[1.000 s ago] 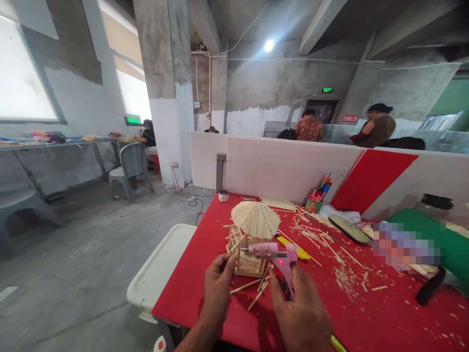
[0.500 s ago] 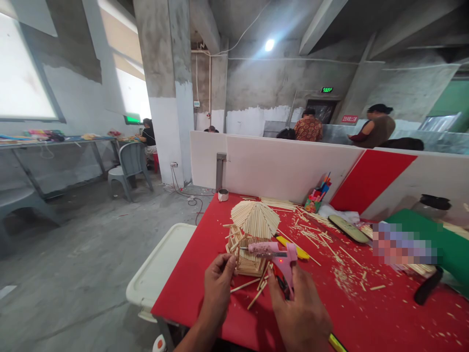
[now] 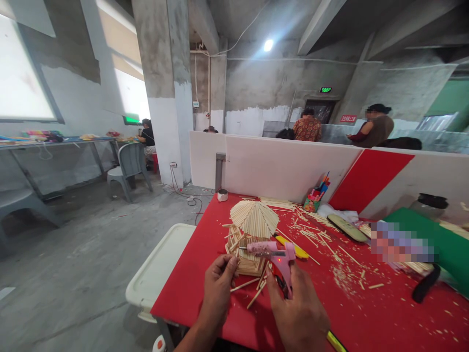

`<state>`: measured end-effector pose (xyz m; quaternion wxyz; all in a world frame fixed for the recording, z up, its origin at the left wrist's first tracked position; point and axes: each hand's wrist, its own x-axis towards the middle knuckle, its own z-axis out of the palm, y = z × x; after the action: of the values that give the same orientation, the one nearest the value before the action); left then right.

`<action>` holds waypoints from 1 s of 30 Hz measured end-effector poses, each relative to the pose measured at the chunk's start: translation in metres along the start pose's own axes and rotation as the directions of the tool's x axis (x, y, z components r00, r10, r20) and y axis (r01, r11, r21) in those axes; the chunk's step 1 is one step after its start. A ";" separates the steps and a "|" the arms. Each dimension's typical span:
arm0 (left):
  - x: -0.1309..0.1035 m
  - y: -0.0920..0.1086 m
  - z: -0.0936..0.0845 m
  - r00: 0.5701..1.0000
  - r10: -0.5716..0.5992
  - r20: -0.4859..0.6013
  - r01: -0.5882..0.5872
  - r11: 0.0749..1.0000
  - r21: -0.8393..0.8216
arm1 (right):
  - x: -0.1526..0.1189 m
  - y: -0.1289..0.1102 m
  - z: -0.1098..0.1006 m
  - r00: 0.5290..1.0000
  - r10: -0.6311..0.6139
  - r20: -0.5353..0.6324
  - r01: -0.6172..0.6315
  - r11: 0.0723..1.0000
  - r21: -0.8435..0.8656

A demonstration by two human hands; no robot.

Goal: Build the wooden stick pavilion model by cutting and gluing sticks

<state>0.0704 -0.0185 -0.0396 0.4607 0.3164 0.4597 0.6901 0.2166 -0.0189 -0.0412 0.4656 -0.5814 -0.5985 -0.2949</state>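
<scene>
My right hand [image 3: 298,303] is wrapped round the handle of a pink glue gun [image 3: 280,259], whose red light is lit. Its nozzle points left, close to the fingertips of my left hand [image 3: 219,281]. Those fingers are pinched together; what is between them is too small to make out. Just behind both hands stands a small model built of wooden sticks [image 3: 251,268], partly covered by the gun. A pointed stick roof [image 3: 254,218] is at the model's far side. Several loose sticks [image 3: 257,294] lie between my hands on the red table [image 3: 194,293].
A yellow cutter [image 3: 300,251] lies behind the glue gun. Stick offcuts [image 3: 346,276] are scattered to the right, near a pen cup [image 3: 312,201], a glasses case [image 3: 346,228] and a green board [image 3: 421,222]. A white partition [image 3: 278,164] backs the table; people are beyond it.
The view has shifted very slightly. My right hand and the glue gun sit a touch further left; my left hand holds the same pinch in nearly the same place.
</scene>
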 end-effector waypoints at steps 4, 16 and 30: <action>-0.001 0.003 0.001 0.996 -0.087 0.013 0.088 0.990 -0.111 | -0.001 0.000 0.001 1.000 0.000 -0.004 0.000 1.000 -0.005; -0.006 0.015 0.004 0.952 -0.300 0.065 0.305 0.904 -0.301 | -0.004 0.000 0.002 1.000 -0.001 0.002 0.001 1.000 0.006; -0.004 0.015 0.003 0.941 -0.325 0.092 0.337 0.887 -0.315 | -0.002 0.002 0.001 1.000 0.003 0.027 -0.003 1.000 0.013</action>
<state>0.0693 -0.0234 -0.0245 0.6257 0.1654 0.3779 0.6620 0.2179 -0.0188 -0.0440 0.4615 -0.5832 -0.6058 -0.2825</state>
